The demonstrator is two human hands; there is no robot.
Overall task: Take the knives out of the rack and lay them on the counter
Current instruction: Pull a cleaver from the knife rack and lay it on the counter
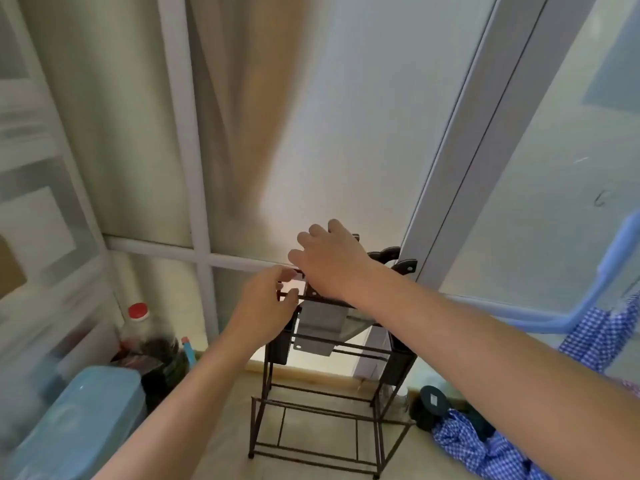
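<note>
**Knives waiting in the rack, both hands at its top rail**

Knives with broad grey steel blades [323, 322] hang in the dark metal wire rack [318, 407], which stands on the pale beige counter [228, 431] against a frosted window. Two dark curved handles [394, 259] poke up at the rack's upper right, just beyond the right wrist.

The right hand [330, 259] lies draped over the top of the rack, fingers curled forward; whether it is clamped on a handle beneath the palm cannot be told, since the hand hides it. The left hand [268, 304] sits just beside it, thumb and fingers pinched on the thin top bar, seemingly steadying the frame.

No blade looks lifted yet, so the task seems to be at its first draw. To do it well, the left hand should keep the light frame pinned while the right pulls a handle straight up along its slot, without twisting, so the blade clears the rails cleanly. The edge should stay turned away from the left fingers. Bare counter in front of the rack offers the obvious spot to lay it flat.
</note>
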